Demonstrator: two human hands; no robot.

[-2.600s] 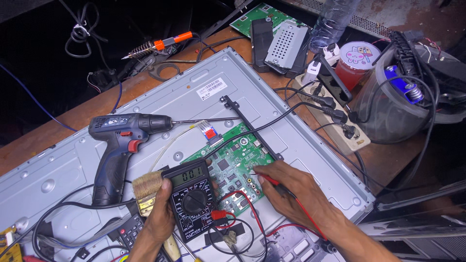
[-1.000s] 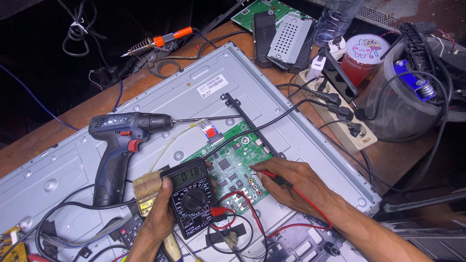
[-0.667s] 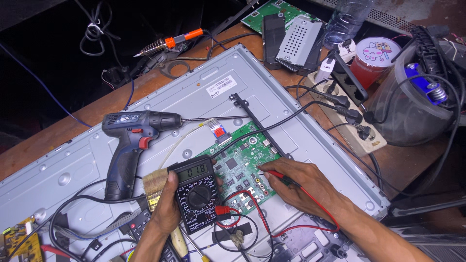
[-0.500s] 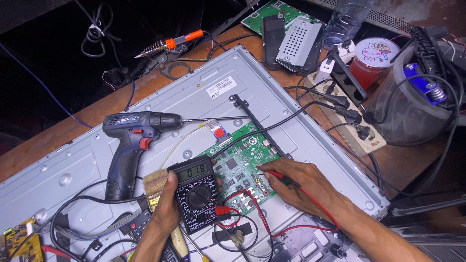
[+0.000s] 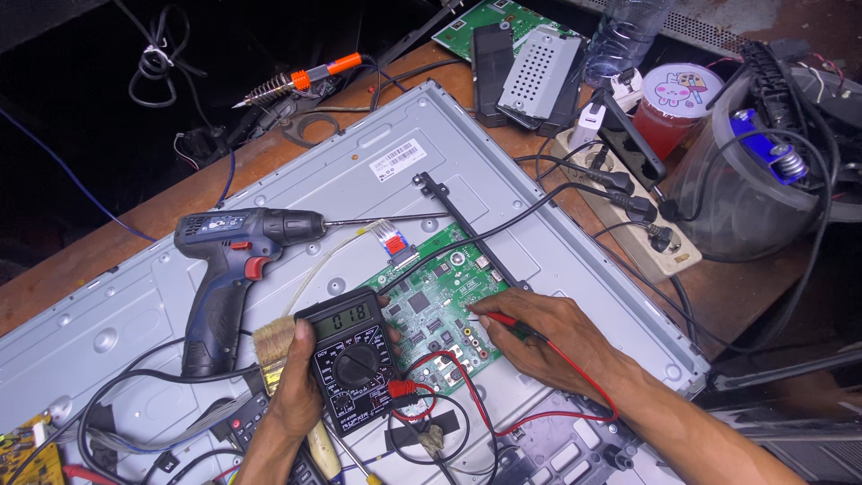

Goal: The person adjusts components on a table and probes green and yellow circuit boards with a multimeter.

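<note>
Since the earlier frame: hands unmoved, view shifted slightly. Left hand (image 5: 298, 400) wrapped around the black multimeter (image 5: 352, 357), thumb on its left edge, at 6 o'clock on the grey panel back (image 5: 359, 180). Right hand (image 5: 548, 337) pinching the red probe (image 5: 503, 321), tip pressed onto the green circuit board (image 5: 440, 301) at the panel's centre. Red lead (image 5: 588, 395) looping toward 5 o'clock. Blue cordless drill (image 5: 229, 269) lying at 9 o'clock of the board. Brush (image 5: 274, 346) touching the meter's left side. Power strip (image 5: 633, 224) on the table (image 5: 117, 242) at 2 o'clock.
</note>
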